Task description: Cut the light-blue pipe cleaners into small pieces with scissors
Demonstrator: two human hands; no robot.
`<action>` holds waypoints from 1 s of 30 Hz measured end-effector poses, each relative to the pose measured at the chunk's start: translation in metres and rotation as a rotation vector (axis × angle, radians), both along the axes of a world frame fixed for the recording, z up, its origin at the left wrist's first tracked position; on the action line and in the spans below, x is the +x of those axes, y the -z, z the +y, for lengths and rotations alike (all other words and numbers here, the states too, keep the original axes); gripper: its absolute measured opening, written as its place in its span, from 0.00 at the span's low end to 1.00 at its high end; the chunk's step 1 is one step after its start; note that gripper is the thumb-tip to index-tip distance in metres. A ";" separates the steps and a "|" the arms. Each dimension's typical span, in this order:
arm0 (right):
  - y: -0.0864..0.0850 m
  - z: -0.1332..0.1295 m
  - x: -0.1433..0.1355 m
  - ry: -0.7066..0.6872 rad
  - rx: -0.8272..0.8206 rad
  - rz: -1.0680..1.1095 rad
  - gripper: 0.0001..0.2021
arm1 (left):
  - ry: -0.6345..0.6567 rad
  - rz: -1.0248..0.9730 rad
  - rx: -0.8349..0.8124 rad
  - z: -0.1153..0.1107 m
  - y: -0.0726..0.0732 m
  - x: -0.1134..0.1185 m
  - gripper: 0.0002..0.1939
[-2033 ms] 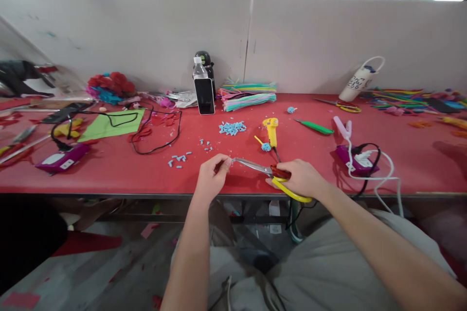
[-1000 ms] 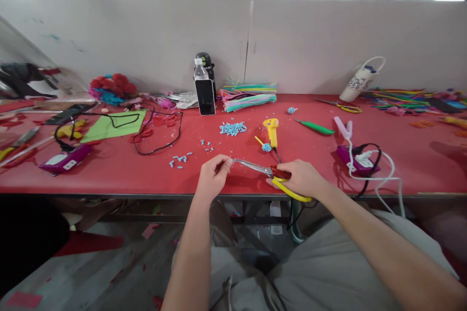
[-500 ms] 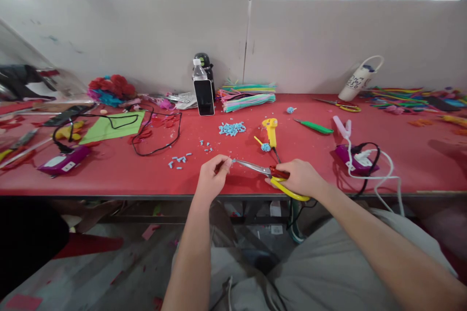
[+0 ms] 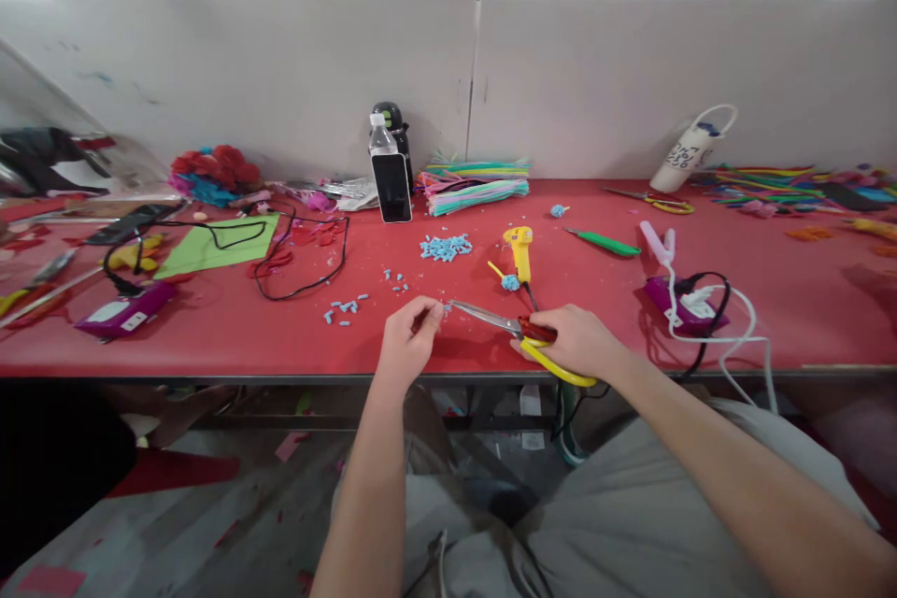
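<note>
Scissors [image 4: 519, 329] with yellow and red handles are gripped in my right hand [image 4: 578, 343], the blades pointing left. My left hand [image 4: 410, 336] is closed in a pinch, thumb against forefinger, just short of the blade tips. A tiny pale blue bit of pipe cleaner [image 4: 447, 306] shows at those fingertips, mostly hidden. Beyond the hands lies a pile of short blue pipe cleaner pieces [image 4: 447, 248]. More cut pieces [image 4: 345, 306] are scattered left of my left hand. A blue fuzzy ball [image 4: 510, 282] on a yellow stem rests by the yellow glue gun [image 4: 520, 254].
A phone [image 4: 392, 188] leans against bottles at the back, beside bundled pipe cleaners [image 4: 477, 192]. Green-handled tweezers [image 4: 606, 244], another pair of scissors [image 4: 651, 200] and a purple power strip [image 4: 683, 306] with cables lie right. Green paper [image 4: 217, 245] and a black cable lie left.
The scissors' blade tips have shifted very slightly up, beside my left fingertips. Both hands otherwise keep their places and grips.
</note>
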State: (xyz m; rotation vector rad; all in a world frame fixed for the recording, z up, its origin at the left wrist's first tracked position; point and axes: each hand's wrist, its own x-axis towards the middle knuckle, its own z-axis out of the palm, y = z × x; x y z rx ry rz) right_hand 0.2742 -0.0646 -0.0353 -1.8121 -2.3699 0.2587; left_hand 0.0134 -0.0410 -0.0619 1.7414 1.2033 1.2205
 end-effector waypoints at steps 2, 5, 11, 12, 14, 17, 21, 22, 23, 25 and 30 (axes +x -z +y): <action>0.000 0.000 0.000 0.003 -0.006 -0.015 0.20 | -0.009 -0.001 -0.001 0.000 0.000 0.000 0.13; 0.000 0.001 0.000 0.004 -0.008 -0.027 0.19 | -0.012 0.009 0.006 0.000 -0.001 0.001 0.13; 0.001 0.002 0.000 0.004 -0.017 -0.033 0.19 | 0.014 0.034 0.012 0.000 -0.002 0.001 0.13; 0.001 0.002 0.000 0.001 -0.016 -0.033 0.19 | 0.015 0.034 0.008 0.000 -0.002 0.001 0.13; 0.001 0.002 0.000 -0.002 -0.012 -0.033 0.19 | 0.015 0.031 0.004 0.000 -0.002 0.000 0.13; 0.002 0.002 0.000 0.003 -0.013 -0.037 0.18 | 0.016 0.023 0.006 0.000 -0.002 0.001 0.13; 0.004 0.003 0.001 0.006 -0.012 -0.043 0.19 | 0.018 0.020 0.005 0.000 -0.003 0.002 0.14; 0.004 0.004 0.001 0.005 -0.010 -0.045 0.19 | 0.018 0.022 0.005 0.000 -0.004 0.002 0.14; 0.005 0.004 0.001 0.005 -0.010 -0.047 0.19 | 0.017 0.023 0.008 -0.001 -0.004 0.002 0.14; 0.004 0.004 0.001 0.006 -0.007 -0.047 0.20 | 0.014 0.026 0.010 -0.001 -0.003 0.002 0.14; 0.001 0.002 0.002 0.003 -0.006 -0.014 0.22 | 0.005 0.021 0.005 0.000 -0.001 0.003 0.14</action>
